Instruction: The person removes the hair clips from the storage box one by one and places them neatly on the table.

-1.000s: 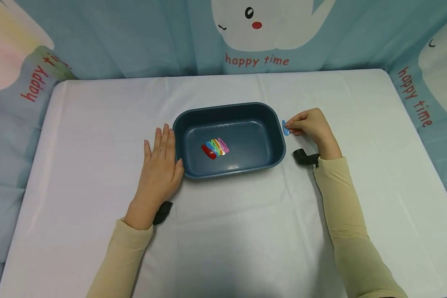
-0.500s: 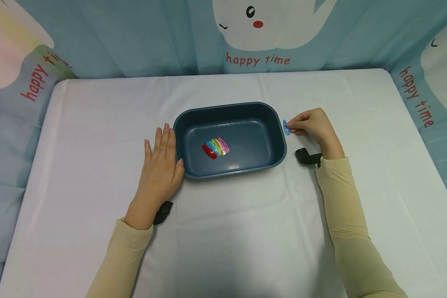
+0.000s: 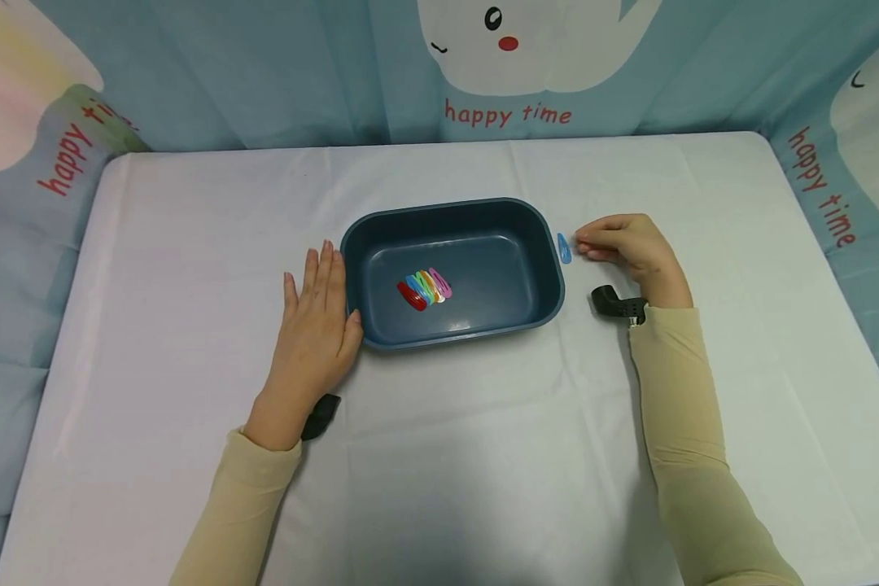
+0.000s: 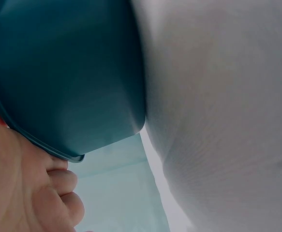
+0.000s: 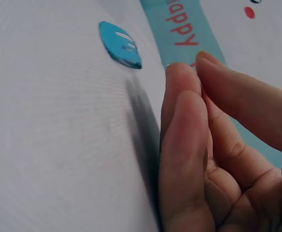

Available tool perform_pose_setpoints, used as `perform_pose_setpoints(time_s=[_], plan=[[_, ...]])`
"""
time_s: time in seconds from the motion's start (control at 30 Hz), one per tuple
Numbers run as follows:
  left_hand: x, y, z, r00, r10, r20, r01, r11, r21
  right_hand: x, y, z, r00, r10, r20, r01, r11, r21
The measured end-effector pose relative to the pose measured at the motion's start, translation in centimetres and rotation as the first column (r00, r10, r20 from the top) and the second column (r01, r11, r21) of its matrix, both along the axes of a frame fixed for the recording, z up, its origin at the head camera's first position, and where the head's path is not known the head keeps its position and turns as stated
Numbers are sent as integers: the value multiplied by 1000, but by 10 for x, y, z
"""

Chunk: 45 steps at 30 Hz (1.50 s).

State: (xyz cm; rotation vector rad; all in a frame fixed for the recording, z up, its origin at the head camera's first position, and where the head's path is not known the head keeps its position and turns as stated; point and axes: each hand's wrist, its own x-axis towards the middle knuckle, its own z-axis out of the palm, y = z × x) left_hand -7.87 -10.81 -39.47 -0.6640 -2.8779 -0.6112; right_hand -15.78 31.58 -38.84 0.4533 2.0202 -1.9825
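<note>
My left hand (image 3: 313, 334) lies with straight fingers along the left end of a dark blue plastic basin (image 3: 476, 332), its thumb at the rim. In the left wrist view the palm (image 4: 10, 179) meets the basin's wall (image 4: 68, 72). Inside the basin, left of its middle, several hair clips sit side by side, from a red hair clip (image 3: 412, 296) to a pink hair clip (image 3: 440, 283). Just outside the right end a blue hair clip (image 3: 564, 248) rests on the white cloth. Close to its right is my right hand (image 3: 630, 244), fingers loosely bent, nothing held.
A white cloth (image 3: 439, 456) covers the table. Blue curtains (image 3: 300, 73) with printed cartoon shapes stand along the back and both sides. A black wrist camera (image 3: 615, 304) sticks out beside the right wrist, and another black device (image 3: 321, 417) beside the left.
My right hand has let go of the blue hair clip and drawn back to the right, leaving it on the cloth. The left hand stays in place at the basin.
</note>
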Motion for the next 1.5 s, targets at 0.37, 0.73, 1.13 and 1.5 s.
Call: perform_pose_setpoints(time_s=[0.37, 0.73, 1.13, 1.5], plan=[[-1, 0, 1, 1000, 2, 17, -2, 1000, -12, 0, 5, 1, 999, -37, -6, 35, 973, -229], [-2, -2, 1, 1000, 4, 19, -3, 1000, -21, 5, -1, 22, 994, -35, -105, -13, 905, -424], [-2, -2, 4, 999, -2, 35, 2, 1000, -14, 26, -43, 65, 930, 158, -332, -267, 911, -314], [-2, -3, 4, 999, -3, 37, 4, 1000, -16, 23, -77, 70, 883, 339, -325, -395, 910, -125]])
